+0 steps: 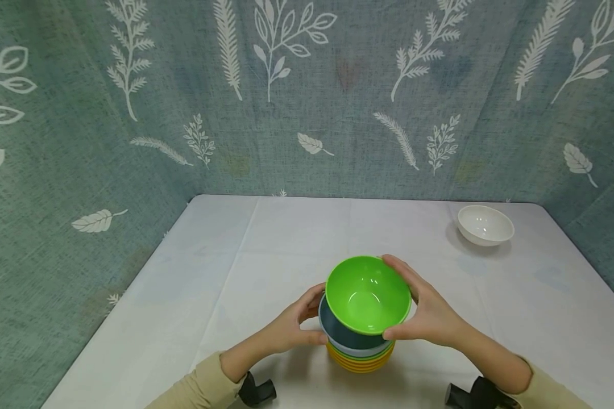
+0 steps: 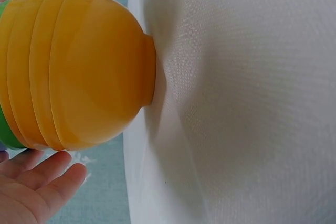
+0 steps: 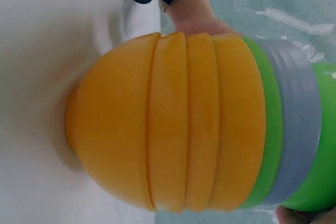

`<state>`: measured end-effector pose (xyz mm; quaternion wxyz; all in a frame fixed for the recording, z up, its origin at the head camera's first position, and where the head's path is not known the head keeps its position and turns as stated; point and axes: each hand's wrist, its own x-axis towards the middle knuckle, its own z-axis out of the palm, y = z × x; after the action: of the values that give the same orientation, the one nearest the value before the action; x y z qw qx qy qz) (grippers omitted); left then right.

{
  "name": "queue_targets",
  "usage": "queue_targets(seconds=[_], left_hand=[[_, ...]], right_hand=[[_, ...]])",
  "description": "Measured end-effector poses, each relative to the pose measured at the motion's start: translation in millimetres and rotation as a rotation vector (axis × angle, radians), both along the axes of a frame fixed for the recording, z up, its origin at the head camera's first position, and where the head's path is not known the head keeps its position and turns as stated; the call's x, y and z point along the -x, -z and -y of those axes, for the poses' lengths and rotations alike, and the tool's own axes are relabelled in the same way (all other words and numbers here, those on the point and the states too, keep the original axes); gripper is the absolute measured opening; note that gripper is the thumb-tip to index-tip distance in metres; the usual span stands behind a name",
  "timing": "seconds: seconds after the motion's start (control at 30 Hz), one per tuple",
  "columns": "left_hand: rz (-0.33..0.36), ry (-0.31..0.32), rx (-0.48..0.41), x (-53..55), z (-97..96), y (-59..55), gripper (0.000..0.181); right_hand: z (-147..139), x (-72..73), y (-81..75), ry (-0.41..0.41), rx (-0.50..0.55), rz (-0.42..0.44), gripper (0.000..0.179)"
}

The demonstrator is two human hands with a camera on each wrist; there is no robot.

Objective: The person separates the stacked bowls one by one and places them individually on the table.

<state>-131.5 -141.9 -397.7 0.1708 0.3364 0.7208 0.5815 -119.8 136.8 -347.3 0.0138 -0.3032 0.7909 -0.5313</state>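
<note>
A stack of nested bowls stands upright: several orange bowls [image 3: 115, 124] at the bottom, then a green bowl [image 3: 266, 124] and a blue-grey bowl [image 3: 296, 124]. Above them, a bright green bowl [image 1: 368, 295] sits tilted over the blue-grey one, its hollow facing the head camera. My right hand [image 1: 432, 315] holds this top bowl by its right side, thumb at the near rim and fingers at the far rim. On the left, my left hand [image 1: 294, 324] grips the blue-grey bowl's side between thumb and fingers. Its fingers [image 2: 55, 184] show beside the stack in the left wrist view.
A white bowl [image 1: 485, 226] stands at the back right of the white-covered table [image 1: 286, 233]. Leaf-patterned curtains [image 1: 337, 130] rise behind the table and along both sides. Black wrist cameras are strapped near both sleeves.
</note>
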Motion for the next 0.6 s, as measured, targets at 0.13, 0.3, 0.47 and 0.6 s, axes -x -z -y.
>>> queue_targets(seconds=[0.13,0.3,0.47,0.6], left_hand=[[0.007,-0.006,0.011,0.0,0.9,-0.2,0.086],[0.026,-0.013,0.017,-0.8,1.1,-1.4,0.086],[0.025,-0.015,0.024,-0.1,0.9,-0.9,0.087],[0.029,-0.012,0.027,0.5,1.5,0.5,0.084]], right_hand=[[-2,2.3,-5.3,0.037,-0.022,-0.009,0.104],[-4,8.9,-13.3,0.060,-0.024,-0.028,0.105],[-6,18.2,-20.3,0.086,-0.015,-0.011,0.104],[-8,26.3,-24.1,0.120,-0.027,-0.007,0.103]])
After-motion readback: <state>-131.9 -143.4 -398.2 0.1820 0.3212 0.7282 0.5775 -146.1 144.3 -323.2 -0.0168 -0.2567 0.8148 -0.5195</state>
